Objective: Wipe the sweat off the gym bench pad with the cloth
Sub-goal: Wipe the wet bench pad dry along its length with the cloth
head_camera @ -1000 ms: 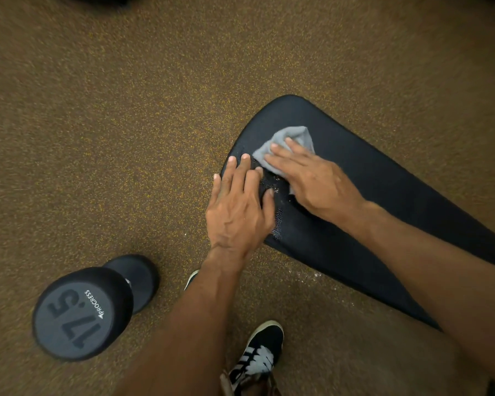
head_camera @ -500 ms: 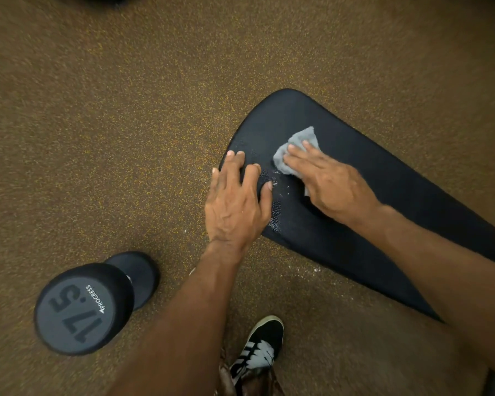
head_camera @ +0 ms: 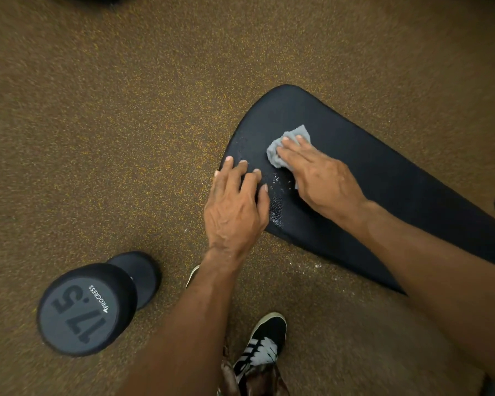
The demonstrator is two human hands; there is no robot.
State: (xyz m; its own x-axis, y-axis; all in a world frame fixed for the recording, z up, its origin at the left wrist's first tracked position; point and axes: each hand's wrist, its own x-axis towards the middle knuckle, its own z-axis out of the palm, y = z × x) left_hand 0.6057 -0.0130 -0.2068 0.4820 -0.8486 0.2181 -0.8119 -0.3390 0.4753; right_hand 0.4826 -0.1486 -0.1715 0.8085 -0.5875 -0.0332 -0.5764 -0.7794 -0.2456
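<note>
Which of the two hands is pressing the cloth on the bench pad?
The right hand presses the grey cloth; the left hand lies bare on the pad's edge.

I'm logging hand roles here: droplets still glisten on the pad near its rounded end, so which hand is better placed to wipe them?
Right. The right hand already presses the grey cloth flat on the bench pad, beside the droplets. The left hand is bare, bracing the pad's edge.

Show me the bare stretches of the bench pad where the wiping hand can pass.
Free: the bench pad beyond the cloth toward its rounded tip, and the long stretch past the right hand. Crowded: the near edge, where the left hand rests beside wet droplets.
</note>
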